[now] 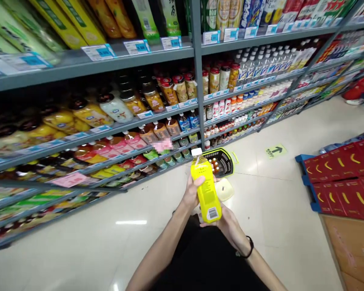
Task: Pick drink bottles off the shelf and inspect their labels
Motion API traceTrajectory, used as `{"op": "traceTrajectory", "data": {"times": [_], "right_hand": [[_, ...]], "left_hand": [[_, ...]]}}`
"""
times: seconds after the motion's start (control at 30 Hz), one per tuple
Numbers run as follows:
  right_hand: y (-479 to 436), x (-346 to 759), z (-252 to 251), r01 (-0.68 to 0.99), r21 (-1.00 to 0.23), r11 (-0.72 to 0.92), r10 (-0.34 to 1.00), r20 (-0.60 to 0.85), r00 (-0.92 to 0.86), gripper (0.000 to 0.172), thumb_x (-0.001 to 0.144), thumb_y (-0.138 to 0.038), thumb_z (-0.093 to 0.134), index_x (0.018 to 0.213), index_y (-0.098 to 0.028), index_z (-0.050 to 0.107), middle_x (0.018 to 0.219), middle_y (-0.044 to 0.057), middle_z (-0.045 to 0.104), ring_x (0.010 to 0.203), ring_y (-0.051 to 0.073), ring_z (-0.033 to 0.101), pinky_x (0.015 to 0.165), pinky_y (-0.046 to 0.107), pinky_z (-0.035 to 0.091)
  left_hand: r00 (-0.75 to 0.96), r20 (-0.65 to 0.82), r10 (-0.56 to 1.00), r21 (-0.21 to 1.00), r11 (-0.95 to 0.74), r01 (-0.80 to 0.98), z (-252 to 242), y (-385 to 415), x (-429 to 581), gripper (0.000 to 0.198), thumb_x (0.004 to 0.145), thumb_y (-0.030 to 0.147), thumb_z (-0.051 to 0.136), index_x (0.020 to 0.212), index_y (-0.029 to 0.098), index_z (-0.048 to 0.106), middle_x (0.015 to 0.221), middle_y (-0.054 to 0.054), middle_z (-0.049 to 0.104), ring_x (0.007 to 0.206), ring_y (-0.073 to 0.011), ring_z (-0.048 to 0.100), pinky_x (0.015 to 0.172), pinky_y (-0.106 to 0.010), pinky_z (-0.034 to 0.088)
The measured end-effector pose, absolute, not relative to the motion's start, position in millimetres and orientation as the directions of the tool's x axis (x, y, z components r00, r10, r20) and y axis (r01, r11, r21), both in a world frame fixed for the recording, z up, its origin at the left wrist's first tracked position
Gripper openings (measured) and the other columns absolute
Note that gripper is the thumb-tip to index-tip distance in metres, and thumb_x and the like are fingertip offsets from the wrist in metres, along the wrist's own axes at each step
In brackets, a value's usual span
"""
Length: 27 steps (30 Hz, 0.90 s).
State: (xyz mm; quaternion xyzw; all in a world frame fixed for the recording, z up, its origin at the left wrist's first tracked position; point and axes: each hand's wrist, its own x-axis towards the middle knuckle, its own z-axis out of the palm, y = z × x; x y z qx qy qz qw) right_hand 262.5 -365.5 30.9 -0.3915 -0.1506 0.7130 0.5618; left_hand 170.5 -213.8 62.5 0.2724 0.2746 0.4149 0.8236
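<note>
Store aisle, person standing on a pale tile floor (279, 218) beside long grey metal shelves (87, 66) packed with bottles and jars of drinks and sauces, blue-and-white price tags (98, 51) along the shelf edges. Off to the right, red cartons (342, 173) are stacked on a blue pallet (306, 178), with a brown cardboard box (350, 250) below them at the frame's lower right corner. Green arrow sticker (275, 151) on the floor between shelves and cartons.

Black-and-yellow shopping basket (223, 161) sits just past the hands, small bottles inside, pale round item (224, 189) next to it; cannot tell what that item is.

Yellow bottle (206, 190) held in front of the person's dark top (206, 258), tilted, white cap (196, 152) up and leaning away, barcode label (212, 213) near the low end facing the person. Left hand (193, 192) wraps the bottle's upper middle, fingers closed around it. Right hand (227, 224) is cupped under the lower end, fingers pressed against the side, black band (249, 247) on that wrist. Both grips firm on the bottle, not spread.
</note>
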Motion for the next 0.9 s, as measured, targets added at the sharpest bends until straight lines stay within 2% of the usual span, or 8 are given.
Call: {"op": "traceTrajectory", "data": {"times": [0.07,0.17,0.27,0.4,0.5,0.63,0.73,0.9], "right_hand": [[-375,262,26,-0.666,-0.682,-0.303,0.923,-0.383,-0.028,0.060,0.092,-0.072,0.070,0.131,-0.027,0.070,0.121,0.012,0.076,0.111,0.034,0.075,0.094,0.053,0.062],[-383,267,10,-0.589,-0.759,-0.276,0.919,-0.388,0.069,0.062,0.086,-0.070,0.077,0.133,-0.030,0.070,0.125,0.011,0.076,0.114,0.033,0.075,0.100,0.052,0.061],[-391,273,-1,-0.532,-0.814,-0.236,0.929,-0.350,0.123,0.063,0.087,-0.065,0.079,0.138,-0.029,0.067,0.137,0.012,0.072,0.125,0.034,0.070,0.109,0.052,0.057],[-401,279,3,-0.604,-0.775,-0.186,0.958,-0.279,0.064,0.060,0.093,-0.059,0.075,0.145,-0.032,0.063,0.146,0.011,0.067,0.132,0.033,0.067,0.115,0.053,0.052],[-403,281,11,-0.593,-0.790,-0.157,0.969,-0.239,0.061,0.054,0.095,-0.052,0.076,0.143,-0.033,0.064,0.146,0.011,0.067,0.131,0.034,0.067,0.114,0.053,0.054],[-404,283,20,-0.535,-0.843,-0.059,0.956,-0.203,0.214,0.049,0.090,-0.040,0.085,0.135,-0.032,0.068,0.137,0.009,0.072,0.122,0.030,0.072,0.105,0.043,0.061],[-406,287,23,-0.471,-0.881,-0.034,0.926,-0.205,0.316,0.052,0.083,-0.029,0.091,0.130,-0.034,0.069,0.130,0.006,0.073,0.116,0.026,0.074,0.096,0.035,0.065],[-412,292,19,-0.321,-0.947,-0.009,0.905,-0.144,0.400,0.059,0.079,-0.021,0.092,0.131,-0.034,0.067,0.136,0.005,0.066,0.128,0.025,0.066,0.100,0.033,0.063]], "left_hand": [[0.482,-0.182,0.857,0.721,0.449,-0.527,72,-218,167,0.063,0.074,0.043,0.087,0.128,0.020,0.064,0.111,-0.006,0.073,0.077,-0.0160,0.071,0.084,-0.035,0.062],[0.486,-0.151,0.860,0.797,0.397,-0.455,83,-222,160,0.078,0.074,0.049,0.086,0.140,0.021,0.057,0.123,-0.012,0.072,0.095,-0.0239,0.073,0.090,-0.040,0.061],[0.502,-0.106,0.858,0.851,0.339,-0.400,91,-225,155,0.079,0.072,0.048,0.088,0.139,0.022,0.056,0.129,-0.014,0.070,0.107,-0.0286,0.071,0.094,-0.043,0.061],[0.600,-0.004,0.800,0.895,0.271,-0.355,103,-229,154,0.073,0.075,0.034,0.091,0.138,0.022,0.055,0.139,-0.018,0.065,0.105,-0.0292,0.074,0.095,-0.045,0.060],[0.655,0.050,0.754,0.901,0.249,-0.355,111,-231,155,0.075,0.075,0.036,0.091,0.139,0.022,0.054,0.142,-0.020,0.064,0.108,-0.0312,0.073,0.095,-0.045,0.060],[0.633,0.059,0.772,0.906,0.226,-0.359,120,-234,156,0.071,0.074,0.036,0.092,0.134,0.021,0.057,0.132,-0.017,0.068,0.103,-0.0280,0.073,0.089,-0.040,0.061],[0.608,0.036,0.793,0.914,0.220,-0.342,124,-239,155,0.067,0.077,0.030,0.091,0.133,0.022,0.056,0.134,-0.016,0.067,0.109,-0.0275,0.072,0.093,-0.039,0.061],[0.603,0.060,0.795,0.904,0.213,-0.370,120,-245,156,0.060,0.080,0.025,0.088,0.132,0.021,0.056,0.136,-0.017,0.068,0.115,-0.0285,0.072,0.097,-0.040,0.060]]}}
